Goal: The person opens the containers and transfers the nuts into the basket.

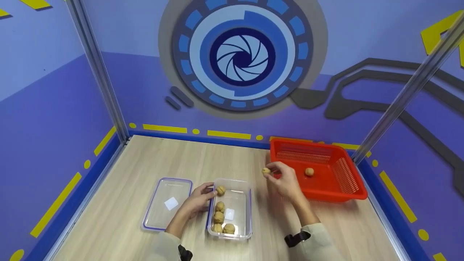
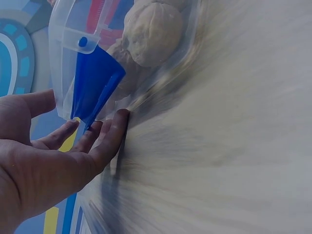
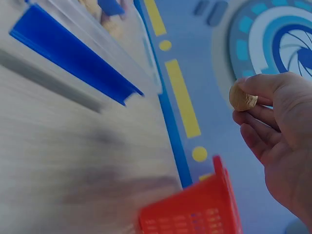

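Observation:
Between thumb and fingertips, my right hand pinches a walnut, held in the air by the near left corner of a red plastic basket. Another walnut lies inside that basket. Left of it stands a clear plastic food container with blue side latches, uncovered. Several walnuts sit in it, mostly along its left side and near end. My left hand rests against the container's left side, thumb at the rim, fingers extended by the blue latch.
A clear lid with a blue-edged seal lies flat on the wooden table, left of the container and beside my left forearm. Printed panels close off the back and both sides, with metal posts at the corners.

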A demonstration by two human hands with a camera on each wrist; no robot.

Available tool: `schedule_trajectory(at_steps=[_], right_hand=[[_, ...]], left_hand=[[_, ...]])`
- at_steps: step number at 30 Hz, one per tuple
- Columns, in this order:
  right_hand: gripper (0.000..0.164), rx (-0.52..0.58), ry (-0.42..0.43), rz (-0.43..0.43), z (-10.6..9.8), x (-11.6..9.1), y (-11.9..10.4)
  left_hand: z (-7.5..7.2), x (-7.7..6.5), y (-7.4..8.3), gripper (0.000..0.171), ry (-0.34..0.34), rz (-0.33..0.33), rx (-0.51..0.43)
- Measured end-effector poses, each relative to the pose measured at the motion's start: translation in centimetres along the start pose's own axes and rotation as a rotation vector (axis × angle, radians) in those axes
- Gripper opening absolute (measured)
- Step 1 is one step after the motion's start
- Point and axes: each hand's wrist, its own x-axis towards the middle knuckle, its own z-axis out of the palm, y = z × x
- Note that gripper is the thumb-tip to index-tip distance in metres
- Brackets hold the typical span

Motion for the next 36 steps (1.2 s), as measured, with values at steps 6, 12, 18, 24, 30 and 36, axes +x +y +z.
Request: schedule_trajectory(at_steps=[6, 12, 18, 24, 30, 36], right_hand=[[0.024, 0.018, 0.071, 0.080, -2.0, -0.5, 1.3], [0.025, 0.036, 0.112, 0.120, -3.0, -1.2, 2.9], [0.025, 0.067, 0.146, 0.136, -3.3, -1.4, 4.4], [0.024, 0.068, 0.144, 0.158, -3.6, -1.1, 5.4], [0.023, 0.014, 0.124, 0.194, -3.4, -0.9, 5.8], [0.023, -0.023, 0.120, 0.190, -3.0, -0.8, 6.1]], left_hand=[[0.2, 0.0, -0.1, 0.059, -0.003, 0.020, 0.028], [0.3, 0.0, -0.2, 0.058, -0.015, 0.000, 0.009], [0.2, 0.1, -0.2, 0.059, -0.010, -0.008, 0.015], [0.2, 0.2, 0.1, 0.060, -0.008, 0.011, 0.016], [0.0, 0.4, -0.1, 0.058, -0.003, 0.018, 0.023], [-0.1, 0.4, 0.0, 0.059, -0.006, 0.015, -0.003]])
